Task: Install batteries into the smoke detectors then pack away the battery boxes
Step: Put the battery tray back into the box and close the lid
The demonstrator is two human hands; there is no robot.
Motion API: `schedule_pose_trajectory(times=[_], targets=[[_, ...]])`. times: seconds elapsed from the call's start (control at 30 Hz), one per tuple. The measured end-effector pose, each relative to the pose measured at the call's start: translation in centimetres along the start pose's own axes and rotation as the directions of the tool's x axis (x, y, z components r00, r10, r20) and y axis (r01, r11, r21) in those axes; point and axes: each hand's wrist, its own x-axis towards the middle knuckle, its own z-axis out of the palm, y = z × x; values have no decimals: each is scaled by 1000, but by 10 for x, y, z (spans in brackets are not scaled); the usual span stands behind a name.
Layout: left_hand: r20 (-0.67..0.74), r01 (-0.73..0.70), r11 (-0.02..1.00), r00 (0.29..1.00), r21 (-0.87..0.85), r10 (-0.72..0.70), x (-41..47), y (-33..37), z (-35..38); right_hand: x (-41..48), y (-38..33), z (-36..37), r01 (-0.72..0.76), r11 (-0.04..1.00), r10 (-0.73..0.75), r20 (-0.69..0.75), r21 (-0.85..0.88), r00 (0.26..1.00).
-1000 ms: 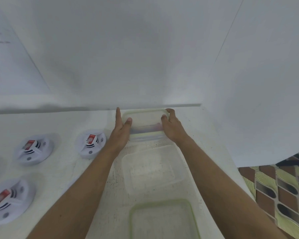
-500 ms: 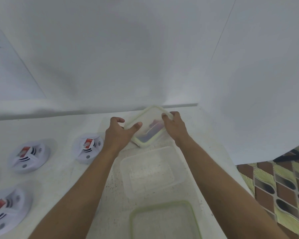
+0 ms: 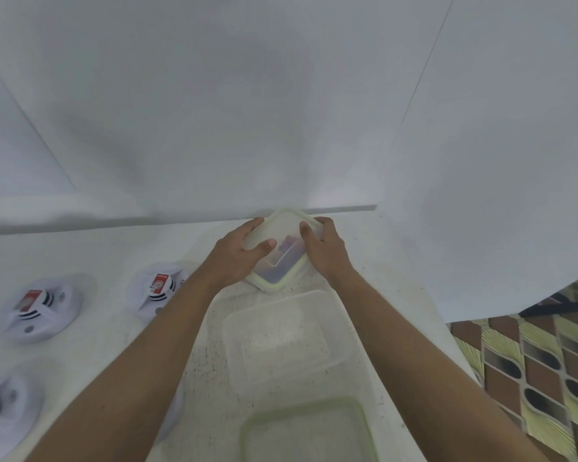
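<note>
A clear lidded battery box (image 3: 282,258) with a pale green rim is tilted at the back of the white counter, dark items dimly visible inside. My left hand (image 3: 237,253) grips its left side, thumb on the lid. My right hand (image 3: 324,250) grips its right side, fingers over the lid. Three white smoke detectors with red-labelled batteries lie to the left: one (image 3: 159,288) beside my left forearm, one (image 3: 39,310) further left, one (image 3: 0,411) at the lower left edge.
An empty clear container (image 3: 341,338) sits in front of the held box, and a green-rimmed lid (image 3: 247,431) lies nearest me. White walls close in behind and on the right. The counter edge (image 3: 447,345) drops to a patterned floor (image 3: 531,378) at right.
The lidded box has turned from square-on to a diagonal, tilted pose between my hands. My left fingers, straight before, now curl round its left side.
</note>
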Motion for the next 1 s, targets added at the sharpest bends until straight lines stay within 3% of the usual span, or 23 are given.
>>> schedule_pose_trajectory(times=[0.4,0.57,0.67,0.8,0.9,1.0], targets=[[-43,31,998,999,-48,-33,-1,0,2,0,-4,1,-16,1000,16,5,-25,1000],[-149,68,994,986,-81,-80,-8,10,11,1,-10,2,-70,997,67,-92,-29,993],[-243,139,974,953,-179,-181,-13,14,19,-3,-13,0,-125,991,124,15,38,992],[-144,194,947,961,-256,-236,-12,18,16,-5,-14,2,-22,996,31,118,-82,993],[-126,177,972,972,-153,-197,-9,18,6,-4,-16,3,52,981,-27,134,-185,991],[-259,77,997,963,2,-74,-3,15,-5,-3,-22,1,138,960,-87,209,-243,974]])
